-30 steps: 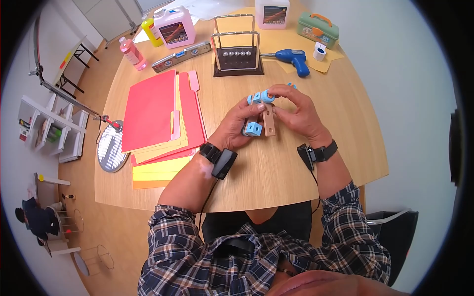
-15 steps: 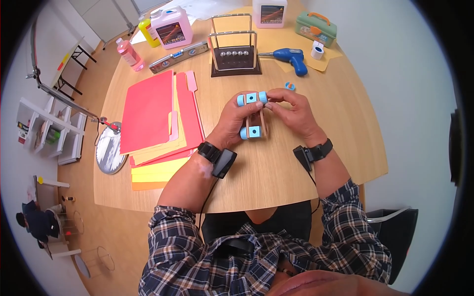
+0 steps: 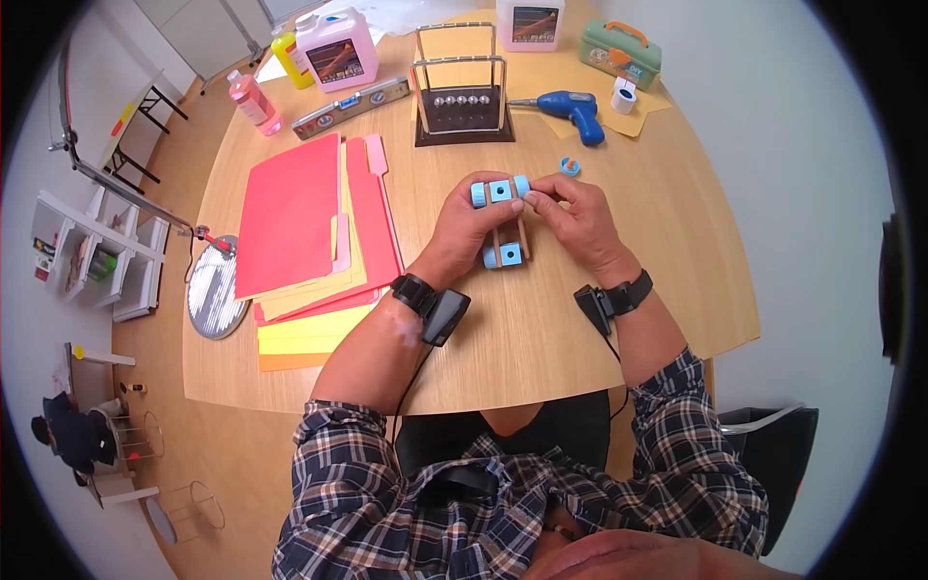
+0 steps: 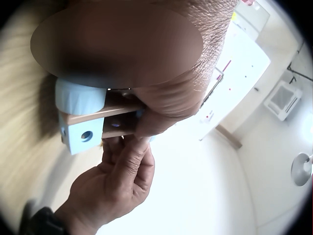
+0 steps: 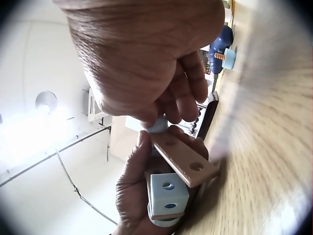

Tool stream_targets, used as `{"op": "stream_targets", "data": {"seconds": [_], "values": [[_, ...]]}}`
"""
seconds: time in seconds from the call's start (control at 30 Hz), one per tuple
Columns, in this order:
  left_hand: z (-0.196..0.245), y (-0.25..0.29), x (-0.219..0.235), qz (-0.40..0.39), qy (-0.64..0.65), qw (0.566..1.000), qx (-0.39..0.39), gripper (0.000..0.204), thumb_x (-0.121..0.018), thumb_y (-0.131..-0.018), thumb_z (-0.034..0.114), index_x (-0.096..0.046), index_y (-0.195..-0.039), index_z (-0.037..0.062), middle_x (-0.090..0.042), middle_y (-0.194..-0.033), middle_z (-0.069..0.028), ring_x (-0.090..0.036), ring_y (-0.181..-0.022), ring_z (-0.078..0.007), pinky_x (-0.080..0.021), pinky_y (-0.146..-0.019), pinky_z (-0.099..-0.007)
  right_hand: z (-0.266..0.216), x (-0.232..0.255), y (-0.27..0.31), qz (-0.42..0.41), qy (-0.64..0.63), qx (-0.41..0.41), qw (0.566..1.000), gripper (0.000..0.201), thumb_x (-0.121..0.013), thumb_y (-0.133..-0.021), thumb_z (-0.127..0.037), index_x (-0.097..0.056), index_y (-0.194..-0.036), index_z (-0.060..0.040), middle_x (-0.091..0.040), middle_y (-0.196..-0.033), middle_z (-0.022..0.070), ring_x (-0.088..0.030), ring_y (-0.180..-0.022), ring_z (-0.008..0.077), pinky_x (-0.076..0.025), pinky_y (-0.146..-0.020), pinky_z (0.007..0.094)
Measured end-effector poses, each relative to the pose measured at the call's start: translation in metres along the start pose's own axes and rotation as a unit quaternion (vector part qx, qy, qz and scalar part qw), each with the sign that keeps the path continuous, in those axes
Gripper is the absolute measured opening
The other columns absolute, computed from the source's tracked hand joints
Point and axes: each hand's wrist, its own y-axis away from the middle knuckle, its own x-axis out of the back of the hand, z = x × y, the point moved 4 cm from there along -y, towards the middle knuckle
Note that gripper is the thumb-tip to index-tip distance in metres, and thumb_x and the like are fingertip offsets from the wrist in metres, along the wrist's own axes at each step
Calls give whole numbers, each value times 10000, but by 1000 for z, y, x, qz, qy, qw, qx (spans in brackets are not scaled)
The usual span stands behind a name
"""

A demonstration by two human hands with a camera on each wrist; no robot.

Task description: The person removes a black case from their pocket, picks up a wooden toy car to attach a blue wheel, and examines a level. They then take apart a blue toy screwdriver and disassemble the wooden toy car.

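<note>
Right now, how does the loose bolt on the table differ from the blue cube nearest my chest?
The bolt has a round head and an orange shank, while the cube is boxy with round holes. The bolt lies loose on the table; the cube sits against a brown bar held in your left hand. Both are light blue, the bolt on its head.

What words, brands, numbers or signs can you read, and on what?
"DIY": on the toolbox.
Too blurred to read: labels on the left jug and right jug.
Too small to read: yellow bottle.
No text seen: held parts.
</note>
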Motion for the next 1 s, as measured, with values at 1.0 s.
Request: {"op": "stream_targets", "data": {"seconds": [1.0], "values": [[10,4,-5,-90,127,979,133,404,-796,-994,218,-665,-1326,29,-770,-1069,-79,-779,-918,-207,-683,-777,-374,-1,-2,-2,-25,-99,45,994,325,-785,-966,-10,-749,-1289,1,-769,-1243,97,-743,-1023,157,-601,-871,290]]}}
